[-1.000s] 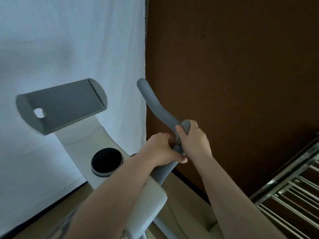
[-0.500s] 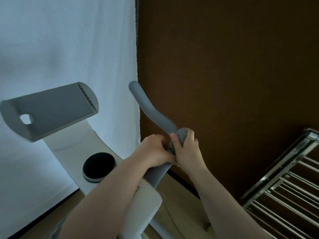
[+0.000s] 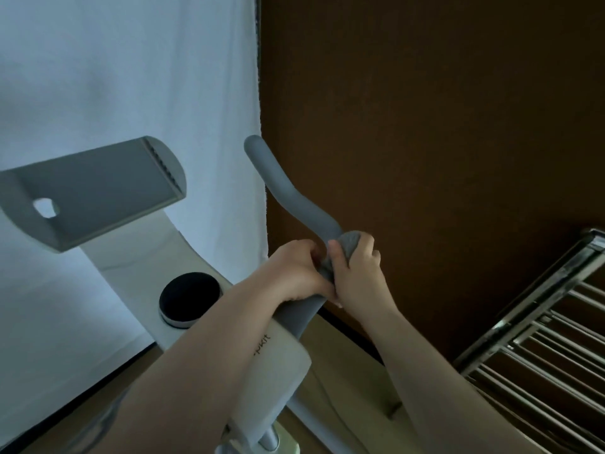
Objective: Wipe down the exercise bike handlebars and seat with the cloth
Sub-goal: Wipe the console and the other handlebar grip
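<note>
The grey curved handlebar (image 3: 288, 194) of the white exercise bike rises from the white stem (image 3: 278, 365) toward the upper middle. A grey cloth (image 3: 347, 245) is wrapped round the bar about halfway along. My right hand (image 3: 357, 273) grips the cloth against the bar. My left hand (image 3: 294, 273) curls round the handlebar just beside it, touching the cloth. The seat is out of view.
A grey tablet holder (image 3: 98, 191) sticks out at the left above a black round knob (image 3: 190, 298). A white sheet (image 3: 114, 77) hangs behind, a brown wall (image 3: 425, 126) to the right. A metal rack (image 3: 550, 348) stands at the lower right.
Both hands stay together at the same spot on the handlebar, kneading the cloth slightly. The view has shifted a little to the right and down.
</note>
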`<action>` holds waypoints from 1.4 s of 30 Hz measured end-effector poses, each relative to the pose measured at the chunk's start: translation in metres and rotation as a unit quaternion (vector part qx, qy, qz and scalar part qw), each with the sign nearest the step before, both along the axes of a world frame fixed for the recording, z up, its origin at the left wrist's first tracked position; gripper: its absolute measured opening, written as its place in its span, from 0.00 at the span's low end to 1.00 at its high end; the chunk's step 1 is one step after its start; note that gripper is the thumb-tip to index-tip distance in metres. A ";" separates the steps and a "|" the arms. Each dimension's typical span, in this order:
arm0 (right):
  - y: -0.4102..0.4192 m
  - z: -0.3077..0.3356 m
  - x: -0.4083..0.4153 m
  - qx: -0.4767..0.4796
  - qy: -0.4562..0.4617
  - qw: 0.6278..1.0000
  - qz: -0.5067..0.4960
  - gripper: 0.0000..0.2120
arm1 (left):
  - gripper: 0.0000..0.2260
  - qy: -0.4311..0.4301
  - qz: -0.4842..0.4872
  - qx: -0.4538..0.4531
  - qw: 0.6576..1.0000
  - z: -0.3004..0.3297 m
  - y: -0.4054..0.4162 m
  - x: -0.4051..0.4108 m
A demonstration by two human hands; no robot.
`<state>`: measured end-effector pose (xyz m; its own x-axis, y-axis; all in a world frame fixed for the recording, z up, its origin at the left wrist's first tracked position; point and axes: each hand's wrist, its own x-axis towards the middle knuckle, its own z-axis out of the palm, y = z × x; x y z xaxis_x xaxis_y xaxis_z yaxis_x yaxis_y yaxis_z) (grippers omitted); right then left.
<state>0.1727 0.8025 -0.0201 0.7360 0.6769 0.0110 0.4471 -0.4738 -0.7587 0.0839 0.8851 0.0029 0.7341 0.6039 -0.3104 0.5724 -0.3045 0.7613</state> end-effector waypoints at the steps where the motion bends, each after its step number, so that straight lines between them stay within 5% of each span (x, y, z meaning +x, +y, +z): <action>1: 0.008 0.004 0.005 -0.009 0.002 1.000 -0.005 0.22 | 0.23 0.002 -0.004 -0.005 1.000 0.000 0.000 0.000; 7: 0.038 0.017 0.031 -0.048 0.045 0.998 0.003 0.23 | 0.27 0.021 -0.013 -0.006 1.000 -0.001 0.000 -0.001; 12: -0.007 0.001 -0.001 -0.113 -0.128 0.981 0.096 0.29 | 0.19 -0.014 -0.013 -0.012 1.000 -0.003 0.003 -0.001; 16: 0.016 0.016 0.013 -0.093 -0.025 0.995 0.031 0.25 | 0.22 -0.010 -0.007 -0.040 0.999 0.002 0.000 -0.001; 20: 0.017 0.024 0.012 -0.059 0.028 0.998 0.008 0.24 | 0.19 0.015 -0.031 0.025 0.999 0.011 -0.007 -0.010; 27: -0.034 0.000 -0.065 0.100 0.132 0.986 0.028 0.40 | 0.14 0.092 -0.109 0.129 0.981 0.027 -0.019 -0.062; 34: -0.015 0.007 -0.046 0.128 0.169 0.976 -0.041 0.39 | 0.15 0.045 -0.079 0.364 0.927 0.005 -0.040 -0.078; 42: -0.023 0.000 -0.067 0.186 0.268 0.945 -0.031 0.41 | 0.11 -0.036 -0.009 0.371 0.928 -0.001 -0.033 -0.076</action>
